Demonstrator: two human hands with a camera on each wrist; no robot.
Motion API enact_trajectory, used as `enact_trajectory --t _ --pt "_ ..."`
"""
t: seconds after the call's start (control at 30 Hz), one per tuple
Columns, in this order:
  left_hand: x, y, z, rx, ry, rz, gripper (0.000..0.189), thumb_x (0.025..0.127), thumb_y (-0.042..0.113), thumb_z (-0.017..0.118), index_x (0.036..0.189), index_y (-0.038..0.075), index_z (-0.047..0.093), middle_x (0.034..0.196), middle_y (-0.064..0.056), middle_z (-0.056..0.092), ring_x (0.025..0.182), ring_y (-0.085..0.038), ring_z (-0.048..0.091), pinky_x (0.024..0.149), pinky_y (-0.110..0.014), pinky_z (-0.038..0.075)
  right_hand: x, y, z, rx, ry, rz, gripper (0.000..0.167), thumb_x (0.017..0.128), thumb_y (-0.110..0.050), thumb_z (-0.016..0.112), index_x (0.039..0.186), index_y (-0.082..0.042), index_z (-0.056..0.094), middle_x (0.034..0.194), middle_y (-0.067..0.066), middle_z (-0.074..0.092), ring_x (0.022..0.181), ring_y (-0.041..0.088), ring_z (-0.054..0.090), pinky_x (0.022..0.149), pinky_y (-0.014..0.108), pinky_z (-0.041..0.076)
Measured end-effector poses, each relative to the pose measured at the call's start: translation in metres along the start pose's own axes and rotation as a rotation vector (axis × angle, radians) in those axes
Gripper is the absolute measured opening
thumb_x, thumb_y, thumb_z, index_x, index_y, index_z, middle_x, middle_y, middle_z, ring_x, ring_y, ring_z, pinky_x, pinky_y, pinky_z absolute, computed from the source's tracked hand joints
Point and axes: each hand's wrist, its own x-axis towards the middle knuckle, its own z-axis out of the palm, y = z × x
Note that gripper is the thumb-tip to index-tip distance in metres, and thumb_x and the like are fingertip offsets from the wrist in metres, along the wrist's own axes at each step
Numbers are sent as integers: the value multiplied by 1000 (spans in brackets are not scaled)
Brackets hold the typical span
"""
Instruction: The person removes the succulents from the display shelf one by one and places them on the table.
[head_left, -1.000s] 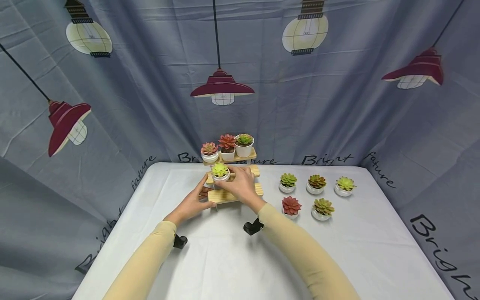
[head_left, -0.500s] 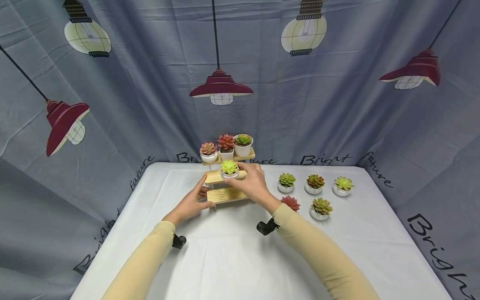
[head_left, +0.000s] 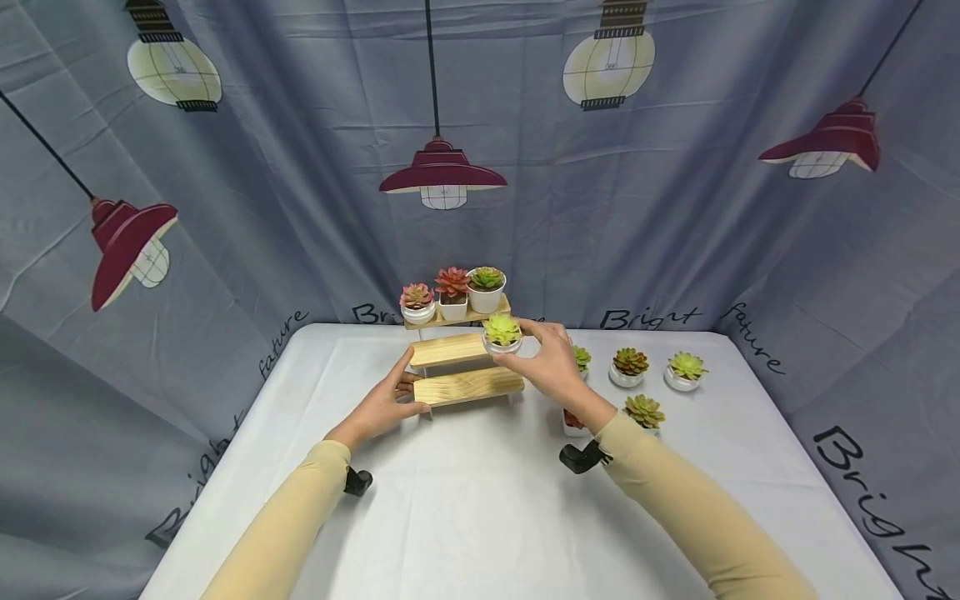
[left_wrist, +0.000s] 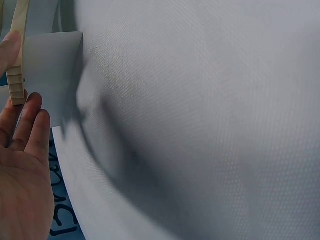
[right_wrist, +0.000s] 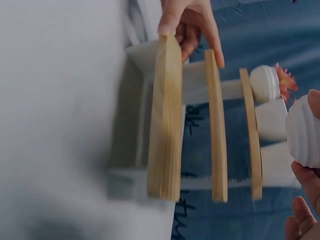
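In the head view, my right hand [head_left: 555, 365] pinches the white pot of a yellow-green potted succulent [head_left: 502, 330], raised by the right end of the middle shelf. The right wrist view shows that ridged white pot [right_wrist: 302, 131] between thumb and fingers. My left hand [head_left: 378, 408] holds the left end of a three-tier wooden display stand [head_left: 468, 387]; its thumb is at the lowest shelf and its index finger reaches the middle one. On the top shelf stand a pink succulent [head_left: 417, 302], a red succulent [head_left: 452, 292] and a green succulent [head_left: 487, 289], all in white pots.
Several more potted succulents stand to the right on the white tablecloth [head_left: 450, 517], among them a dark reddish-green one [head_left: 628, 367] and a bright green one [head_left: 685, 370]. My right forearm partly covers others. A grey-blue curtain [head_left: 525, 225] hangs behind the table.
My right hand has carried the yellow-green succulent rightward, from the left end of the middle shelf to its right end. The left hand keeps its place on the stand.
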Motion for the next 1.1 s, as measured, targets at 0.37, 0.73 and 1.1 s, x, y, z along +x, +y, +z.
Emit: enact_trajectory --t 0.37,0.73,1.1 --pt "1 0 0 -6 -2 -2 113 89 21 83 164 43 1 140 -11 50 130 -31 52 117 -46 39 -21 32 -37 -64 13 33 86 81 -57 82 150 -15 53 138 9 54 134 33 38 104 62 41" --pt "-1 -1 1 -8 2 7 112 89 22 83 164 42 2 140 -11 50 130 -32 52 116 -49 40 -46 57 -70 -91 12 113 94 82 -59 81 155 -12 46 146 16 44 137 38 35 107 66 37" --pt "-2 -1 0 -13 3 13 113 89 21 83 165 41 2 141 -12 50 131 -32 50 117 -48 39 -77 83 -107 -103 31 171 94 88 -57 76 159 -8 38 152 23 40 138 47 31 100 69 40"
